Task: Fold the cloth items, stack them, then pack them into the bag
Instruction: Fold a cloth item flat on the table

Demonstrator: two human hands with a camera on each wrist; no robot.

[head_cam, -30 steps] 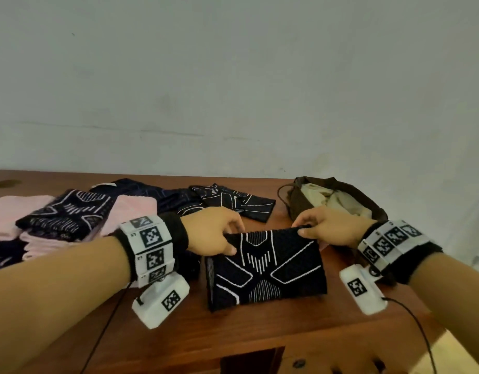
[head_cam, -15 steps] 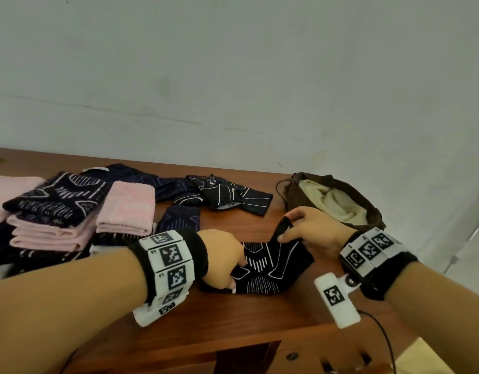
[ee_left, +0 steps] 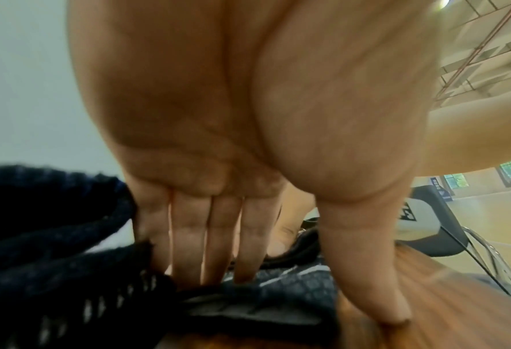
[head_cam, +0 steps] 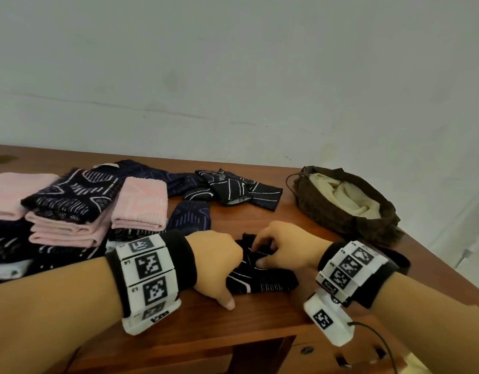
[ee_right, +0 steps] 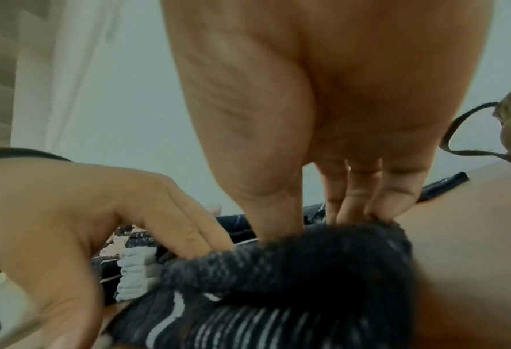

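Observation:
A black cloth with white line pattern [head_cam: 265, 282] lies bunched and partly folded near the table's front edge, between my hands. My left hand [head_cam: 219, 261] presses its left end with straight fingers [ee_left: 206, 248] and rests its thumb on the wood. My right hand [head_cam: 262, 255] pinches a raised fold of the cloth [ee_right: 293, 271] between thumb and fingertips [ee_right: 352, 207]. The left hand [ee_right: 83, 200] also shows in the right wrist view, its fingers on the same cloth [ee_left: 277, 297]. An open brown bag [head_cam: 327, 209] with cream lining sits at the back right.
Folded pink cloths [head_cam: 71, 230] and a dark patterned one [head_cam: 71, 195] are stacked at the left, with another pink fold [head_cam: 141, 206] beside them. A folded navy cloth [head_cam: 189, 217] and an unfolded dark cloth [head_cam: 233, 190] lie behind my hands. The wooden table [head_cam: 260, 319] ends just in front.
The cloth, first held spread out flat, has been folded in on itself. My right hand carried its end leftward to meet the left hand, and the cloth now lies bunched on the table.

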